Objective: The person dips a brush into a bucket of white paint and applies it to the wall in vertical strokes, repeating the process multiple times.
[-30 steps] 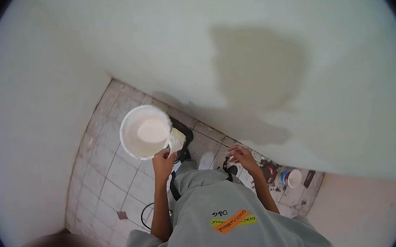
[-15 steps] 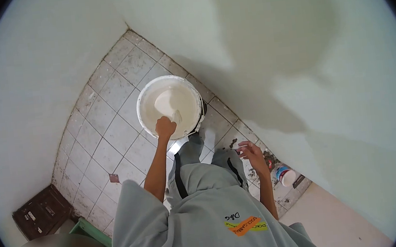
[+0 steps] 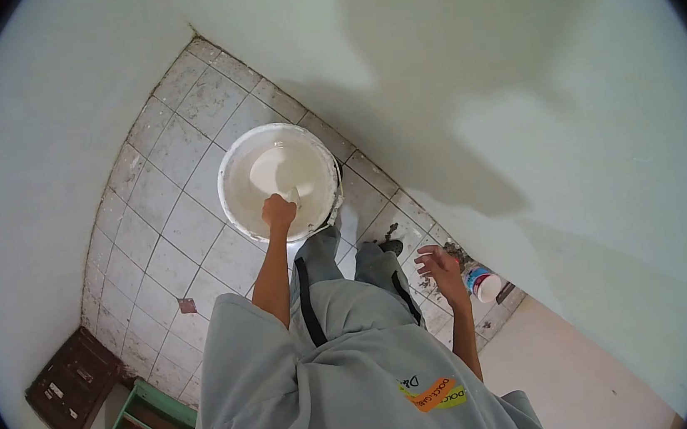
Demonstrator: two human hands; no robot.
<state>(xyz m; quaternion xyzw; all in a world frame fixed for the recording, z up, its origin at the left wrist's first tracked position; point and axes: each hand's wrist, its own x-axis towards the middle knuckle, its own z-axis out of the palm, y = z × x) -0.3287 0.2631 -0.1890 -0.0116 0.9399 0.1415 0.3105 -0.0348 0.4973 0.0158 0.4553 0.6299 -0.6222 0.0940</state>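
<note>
bucket [image 3: 232,194] below left hand [image 3: 279,211], clenched on a pale tool [image 3: 294,195] (right hand [image 3: 441,268] loosely open, well apart).

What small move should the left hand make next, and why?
Probably lift the pale tool slightly and let it drip inside the bucket: the left hand seems to hold it there, close to the pale liquid.
</note>
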